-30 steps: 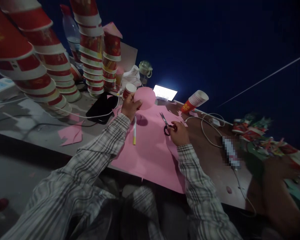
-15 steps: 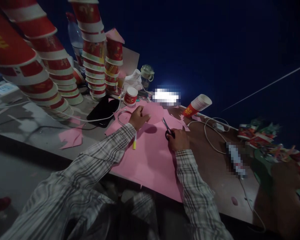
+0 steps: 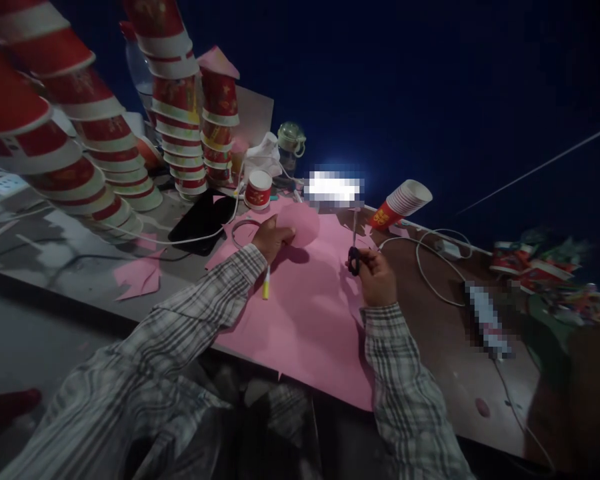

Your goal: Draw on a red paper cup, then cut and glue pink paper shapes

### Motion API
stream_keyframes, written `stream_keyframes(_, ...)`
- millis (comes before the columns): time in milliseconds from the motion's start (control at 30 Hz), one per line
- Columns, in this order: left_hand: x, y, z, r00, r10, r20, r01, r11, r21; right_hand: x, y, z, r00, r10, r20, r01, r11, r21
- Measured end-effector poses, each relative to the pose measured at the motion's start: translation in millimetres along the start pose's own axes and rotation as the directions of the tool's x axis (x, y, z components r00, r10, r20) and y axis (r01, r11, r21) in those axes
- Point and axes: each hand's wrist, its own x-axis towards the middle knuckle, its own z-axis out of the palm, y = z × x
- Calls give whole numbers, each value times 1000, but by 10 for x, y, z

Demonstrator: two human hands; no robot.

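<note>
My left hand [image 3: 274, 239] pinches the edge of a round pink paper piece [image 3: 300, 225], which is raised above a large pink sheet [image 3: 310, 320] and casts a shadow on it. In my right hand [image 3: 377, 275] is a pair of scissors [image 3: 354, 257], held by the dark handles with the blades pointing away from me. The scissors are apart from the round piece. A yellow marker [image 3: 266, 285] lies on the sheet just below my left hand. Behind that hand is a ring-shaped roll [image 3: 245, 230], partly hidden.
Tall stacks of red and white paper cups [image 3: 180, 127] stand at the left. A black phone [image 3: 203, 223] lies before them. A single cup [image 3: 258, 190] stands behind the sheet; nested cups [image 3: 401, 203] lean at the right, near a white cable [image 3: 420, 257]. Pink scraps [image 3: 139, 275] lie left.
My right hand has moved right with the scissors, away from the round paper, and the blades now point more straight ahead. My left hand still holds the paper. The view has shifted slightly.
</note>
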Motion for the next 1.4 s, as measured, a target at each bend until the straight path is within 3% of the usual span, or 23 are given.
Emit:
stream_keyframes(133,-51,47,30,998,2,56,-6,998,61,-85,-119,111,982,108,154,-155,928,338)
stream_keyframes(233,-75,56,32,998,-37,43,34,997,76,-160,-219,170,952,103,289,-221,884,413)
stream_keyframes(333,-65,29,9,997,-39,61,37,999,34,-224,-297,168,919,53,390,-218,893,393)
stream_keyframes(467,-31,-6,-4,998,-21,60,22,1000,-12,-292,-339,134,847,87,524,-296,897,329)
stream_keyframes(767,-91,119,79,999,-24,-34,23,999,-48,-346,-347,198,760,197,620,-408,887,218)
stream_keyframes(833,-105,143,89,998,-30,-50,27,998,-52,-358,-368,202,762,206,614,-405,892,204)
stream_keyframes(1100,-53,105,68,998,-10,-59,4,994,-109,-412,-297,254,819,200,538,-308,944,118)
stream_keyframes(1267,-43,105,50,997,-25,-67,20,997,-79,-459,-240,311,896,-17,444,50,997,-63)
stream_keyframes(1400,-33,110,51,997,-9,-71,2,996,-87,-487,-251,321,890,-152,429,256,947,-195)
